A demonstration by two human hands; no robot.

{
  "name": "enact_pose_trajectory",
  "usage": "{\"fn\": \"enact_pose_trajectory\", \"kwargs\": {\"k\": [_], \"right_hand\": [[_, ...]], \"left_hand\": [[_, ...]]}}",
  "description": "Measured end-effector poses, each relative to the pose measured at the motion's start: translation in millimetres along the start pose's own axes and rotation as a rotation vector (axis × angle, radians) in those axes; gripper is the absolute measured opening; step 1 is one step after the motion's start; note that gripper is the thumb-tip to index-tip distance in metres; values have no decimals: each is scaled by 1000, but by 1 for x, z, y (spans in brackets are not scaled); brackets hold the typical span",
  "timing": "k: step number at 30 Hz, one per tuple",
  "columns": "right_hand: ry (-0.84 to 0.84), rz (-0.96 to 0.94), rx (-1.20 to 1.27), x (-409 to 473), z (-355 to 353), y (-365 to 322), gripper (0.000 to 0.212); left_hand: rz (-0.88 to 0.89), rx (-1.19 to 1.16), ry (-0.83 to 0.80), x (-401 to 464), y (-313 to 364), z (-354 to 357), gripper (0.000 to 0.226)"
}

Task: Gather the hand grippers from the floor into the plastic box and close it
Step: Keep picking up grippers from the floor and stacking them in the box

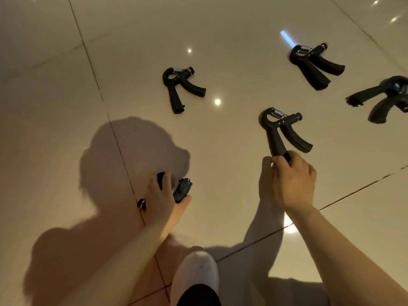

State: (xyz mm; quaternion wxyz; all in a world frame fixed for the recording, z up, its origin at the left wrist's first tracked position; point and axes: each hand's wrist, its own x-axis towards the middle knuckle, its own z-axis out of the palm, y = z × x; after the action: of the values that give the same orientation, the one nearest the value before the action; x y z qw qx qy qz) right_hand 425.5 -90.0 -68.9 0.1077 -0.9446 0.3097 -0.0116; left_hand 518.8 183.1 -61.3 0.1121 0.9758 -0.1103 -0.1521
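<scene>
While my left hand [163,195] gripped one hand gripper [183,189], my right hand [293,180] pinched the handle end of a second gripper [281,131], whose long axis ran straight away from me. Three more lay ahead; the nearest loose gripper [181,89] sat closer to my left. No plastic box showed.

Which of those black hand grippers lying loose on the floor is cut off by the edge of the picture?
The hand gripper at the far right edge. Its head runs out of frame, and its handles point left, unlike the other two loose ones, whose handles point toward the person.
</scene>
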Motion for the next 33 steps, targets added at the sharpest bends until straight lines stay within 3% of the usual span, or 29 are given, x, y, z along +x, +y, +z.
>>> {"fn": "enact_pose_trajectory", "kwargs": {"k": [4, 7, 12, 15, 17, 23, 27, 29, 33], "right_hand": [[88, 123, 99, -47, 6, -4, 25], [22, 136, 161, -88, 8, -17, 28], [-56, 158, 224, -126, 12, -32, 39], [-88, 134, 194, -126, 11, -27, 42], [-110, 113, 177, -125, 12, -22, 39], [-62, 100, 212, -118, 12, -21, 38], [53, 207, 263, -96, -3, -18, 74], [-3, 268, 198, -77, -8, -10, 95], [-72, 249, 131, -64, -8, 1, 97]], "left_hand": [[9, 38, 42, 4, 15, 1, 89], [44, 60, 73, 4, 22, -4, 89], [133, -450, 123, -3, 53, -20, 79], [209, -767, 41, -10, 79, -35, 83], [305, -848, 4, -13, 83, -36, 84], [211, -923, -55, -17, 71, -38, 84], [276, -911, -31, -25, 72, -43, 81], [321, -854, -37, -29, 71, -45, 85], [358, -795, -36, -38, 68, -47, 90]]}}
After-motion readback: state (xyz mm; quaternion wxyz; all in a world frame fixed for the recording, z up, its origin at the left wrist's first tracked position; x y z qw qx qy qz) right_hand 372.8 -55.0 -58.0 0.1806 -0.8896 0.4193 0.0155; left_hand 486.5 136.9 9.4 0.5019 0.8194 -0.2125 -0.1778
